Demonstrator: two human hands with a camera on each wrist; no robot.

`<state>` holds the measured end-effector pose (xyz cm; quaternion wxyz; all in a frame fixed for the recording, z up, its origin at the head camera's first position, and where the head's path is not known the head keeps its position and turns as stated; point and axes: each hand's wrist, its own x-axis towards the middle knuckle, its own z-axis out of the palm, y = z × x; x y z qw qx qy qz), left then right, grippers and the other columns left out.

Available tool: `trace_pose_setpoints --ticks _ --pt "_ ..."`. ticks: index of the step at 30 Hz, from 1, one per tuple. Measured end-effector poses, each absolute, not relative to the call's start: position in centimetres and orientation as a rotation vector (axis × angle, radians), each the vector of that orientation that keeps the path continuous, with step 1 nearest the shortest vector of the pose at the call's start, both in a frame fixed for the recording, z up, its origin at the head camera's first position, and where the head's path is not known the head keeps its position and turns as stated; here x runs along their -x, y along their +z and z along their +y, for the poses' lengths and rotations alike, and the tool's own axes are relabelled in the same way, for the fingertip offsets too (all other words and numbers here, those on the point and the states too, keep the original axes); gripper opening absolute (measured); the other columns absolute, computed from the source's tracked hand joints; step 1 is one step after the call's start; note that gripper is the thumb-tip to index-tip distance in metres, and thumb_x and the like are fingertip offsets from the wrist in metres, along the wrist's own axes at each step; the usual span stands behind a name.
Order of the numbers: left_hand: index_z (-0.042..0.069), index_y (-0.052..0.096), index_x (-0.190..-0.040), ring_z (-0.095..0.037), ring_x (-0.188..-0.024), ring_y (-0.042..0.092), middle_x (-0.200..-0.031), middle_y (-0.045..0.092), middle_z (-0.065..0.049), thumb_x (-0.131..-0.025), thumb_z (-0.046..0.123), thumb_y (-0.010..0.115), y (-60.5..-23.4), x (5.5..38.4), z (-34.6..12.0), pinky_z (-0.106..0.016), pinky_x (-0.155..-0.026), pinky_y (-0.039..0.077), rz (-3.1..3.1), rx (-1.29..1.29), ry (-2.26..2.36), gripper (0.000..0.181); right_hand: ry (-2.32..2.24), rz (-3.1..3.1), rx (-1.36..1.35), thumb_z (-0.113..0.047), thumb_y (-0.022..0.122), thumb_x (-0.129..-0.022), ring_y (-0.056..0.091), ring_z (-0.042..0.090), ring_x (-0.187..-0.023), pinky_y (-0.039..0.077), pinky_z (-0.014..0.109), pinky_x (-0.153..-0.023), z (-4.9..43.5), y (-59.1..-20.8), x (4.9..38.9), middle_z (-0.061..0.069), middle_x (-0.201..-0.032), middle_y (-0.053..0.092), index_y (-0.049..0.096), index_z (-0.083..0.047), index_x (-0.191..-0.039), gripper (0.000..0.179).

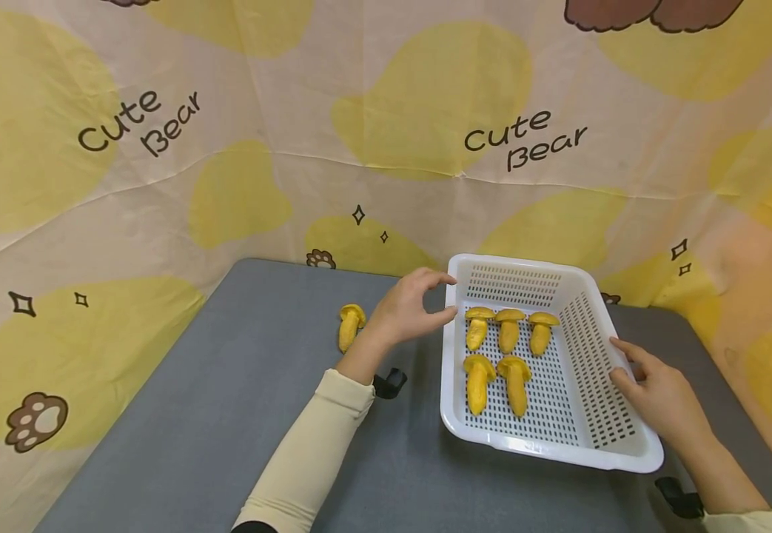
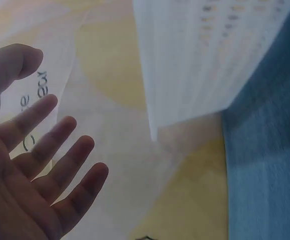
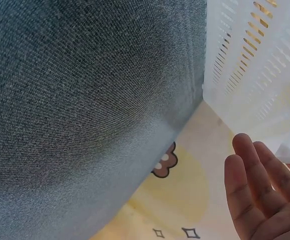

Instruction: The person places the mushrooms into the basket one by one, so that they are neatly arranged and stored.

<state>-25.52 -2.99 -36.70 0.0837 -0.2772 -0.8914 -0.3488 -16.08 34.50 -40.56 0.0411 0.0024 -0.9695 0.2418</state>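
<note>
A white plastic basket [image 1: 562,444] with slotted walls sits on the right half of the table. Inside it lie several yellow mushrooms [image 1: 516,385] in two rows. My left hand [image 1: 407,307] is beside the basket's left rim, thumb and fingers spread apart; in the left wrist view the palm [image 2: 29,200] is bare and apart from the basket wall [image 2: 185,75]. At the right rim, my right hand [image 1: 668,400] has its thumb and fingertips right at the edge. Its fingers [image 3: 255,185] extend loosely outside the slotted wall in the right wrist view.
One more yellow mushroom [image 1: 350,328] lies on the grey table [image 1: 239,414], left of the basket and partly behind my left wrist. Black straps [image 1: 391,383] hang at both wrists. A patterned cloth [image 1: 386,111] stands behind the table and along its sides.
</note>
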Motion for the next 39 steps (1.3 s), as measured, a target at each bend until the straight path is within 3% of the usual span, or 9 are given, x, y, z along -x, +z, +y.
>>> trace_pose_setpoints --ticks 16,24,39 --pt "0.022 0.064 -0.119 -0.021 -0.112 0.056 -0.121 0.06 0.002 -0.086 0.034 0.068 -38.4 27.1 -8.4 -0.041 -0.091 0.05 -2.743 0.691 -0.962 0.035 0.757 -2.941 -0.013 -0.025 0.048 -0.097 0.063 0.016 -0.056 0.047 0.028 -0.046 34.6 -40.7 16.1 0.027 -0.09 0.066 0.041 0.001 -0.143 0.053" --pt "0.025 0.063 -0.121 -0.025 -0.119 0.053 -0.127 0.056 -0.002 -0.086 0.041 0.067 -40.0 27.3 -11.0 -0.047 -0.096 0.048 -2.894 0.577 -0.818 0.039 0.752 -2.945 -0.011 -0.025 0.047 -0.097 0.063 0.017 -0.056 0.047 0.029 -0.045 34.5 -40.6 16.0 0.027 -0.091 0.066 0.041 0.001 -0.143 0.053" --pt "0.02 0.065 -0.121 -0.033 -0.12 0.048 -0.128 0.053 -0.009 -0.085 0.037 0.069 -42.5 28.0 -13.8 -0.053 -0.094 0.046 -2.979 0.456 -0.72 0.04 0.763 -2.947 -0.008 -0.025 0.046 -0.097 0.064 0.017 -0.057 0.048 0.029 -0.046 34.4 -40.5 15.9 0.028 -0.092 0.066 0.041 0.001 -0.143 0.053"
